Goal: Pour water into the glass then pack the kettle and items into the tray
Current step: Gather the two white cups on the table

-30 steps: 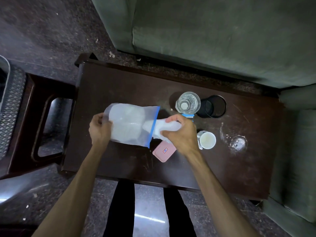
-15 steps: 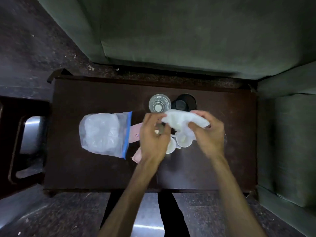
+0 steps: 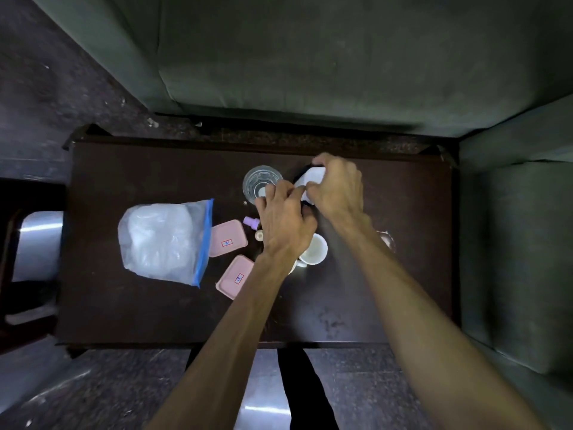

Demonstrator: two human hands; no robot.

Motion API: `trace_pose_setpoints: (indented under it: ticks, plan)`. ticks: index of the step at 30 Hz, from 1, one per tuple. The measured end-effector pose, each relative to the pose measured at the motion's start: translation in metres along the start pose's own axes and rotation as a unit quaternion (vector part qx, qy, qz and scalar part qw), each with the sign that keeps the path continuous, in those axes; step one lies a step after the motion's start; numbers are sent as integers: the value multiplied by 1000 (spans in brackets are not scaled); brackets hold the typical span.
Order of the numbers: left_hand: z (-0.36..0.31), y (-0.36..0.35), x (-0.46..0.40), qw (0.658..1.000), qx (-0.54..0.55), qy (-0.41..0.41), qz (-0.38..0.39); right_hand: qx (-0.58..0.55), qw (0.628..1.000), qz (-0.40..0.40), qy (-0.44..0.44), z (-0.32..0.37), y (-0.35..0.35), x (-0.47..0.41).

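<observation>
Both hands meet at the back middle of the dark wooden table (image 3: 387,305). My right hand (image 3: 336,184) and my left hand (image 3: 285,218) grip a white object (image 3: 311,176) over a dark round item that they mostly hide. Just left of them stands a clear water bottle (image 3: 259,181), seen from above. A white cup (image 3: 316,249) sits below my left hand. Two pink lidded boxes (image 3: 228,238) (image 3: 235,276) and a small purple bottle (image 3: 250,221) lie to the left. A zip bag (image 3: 164,243) with a blue seal and white contents lies further left.
A green sofa (image 3: 310,57) runs behind the table and another green seat (image 3: 521,259) stands at the right. A clear glass (image 3: 387,240) is partly hidden behind my right forearm. A dark wooden chair frame (image 3: 28,290) is at the left. My legs are below the table's near edge.
The white object came out of the zip bag, which now lies flat at the left. Both hands carried it right and back, over the dark round item. Two pink boxes now lie exposed.
</observation>
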State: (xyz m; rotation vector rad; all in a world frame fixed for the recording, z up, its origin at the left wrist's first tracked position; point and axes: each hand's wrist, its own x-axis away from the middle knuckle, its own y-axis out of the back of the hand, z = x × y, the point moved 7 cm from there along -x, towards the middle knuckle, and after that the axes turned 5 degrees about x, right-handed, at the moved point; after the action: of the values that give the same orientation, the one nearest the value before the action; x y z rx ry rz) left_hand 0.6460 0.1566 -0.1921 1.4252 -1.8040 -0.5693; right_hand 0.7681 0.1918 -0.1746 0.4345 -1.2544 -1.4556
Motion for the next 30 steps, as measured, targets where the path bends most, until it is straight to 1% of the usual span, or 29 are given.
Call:
trace_pose_setpoints:
  ticks: [3, 5, 6, 7, 10, 12, 14, 16, 17, 18, 19, 20, 22, 23, 24, 26, 28, 30]
  plan:
    - [1, -1, 0, 1000, 3, 2, -9, 39, 998, -57, 12, 5, 2, 0]
    - [3, -1, 0, 1000, 14, 10, -15, 27, 995, -100, 10, 2, 8, 2]
    - [4, 0, 0, 1000, 21, 13, -16, 21, 994, -108, 13, 0, 9, 3]
    - [4, 1, 1, 999, 28, 16, -17, 20, 994, -103, 18, -2, 8, 3]
    - [3, 2, 3, 999, 51, 16, -11, 8, 998, -49, 33, -5, 0, 2]
    - [4, 5, 8, 997, 66, 15, -20, -10, 998, -52, 47, -6, 3, 6]
    - [9, 12, 17, 994, 93, 13, -48, -54, 991, -108, 54, -9, 17, 21]
    - [18, 21, 32, 988, 121, 11, -97, -97, 978, -177, 48, -20, 30, 48]
    - [24, 24, 42, 984, 129, 13, -122, -100, 976, -190, 38, -28, 30, 63]
    - [31, 25, 53, 981, 129, 16, -140, -92, 980, -175, 23, -36, 25, 77]
    - [38, 24, 66, 981, 121, 19, -148, -75, 988, -133, 8, -44, 14, 88]
    - [45, 20, 79, 984, 103, 21, -144, -47, 997, -68, -5, -53, -2, 99]
    - [57, 6, 101, 993, 46, 22, -105, 24, 997, 65, -18, -68, -36, 119]
    - [61, -3, 110, 997, 10, 21, -74, 49, 993, 110, -20, -74, -49, 128]
    - [65, -12, 117, 999, -28, 19, -40, 58, 989, 132, -17, -79, -58, 133]
    - [70, -26, 121, 995, -93, 13, 20, 56, 989, 135, 0, -81, -69, 136]
    - [70, -33, 115, 989, -139, 5, 57, 55, 991, 123, 14, -79, -77, 133]
    - [66, -36, 106, 982, -167, -20, 83, 57, 991, 115, 27, -77, -82, 126]
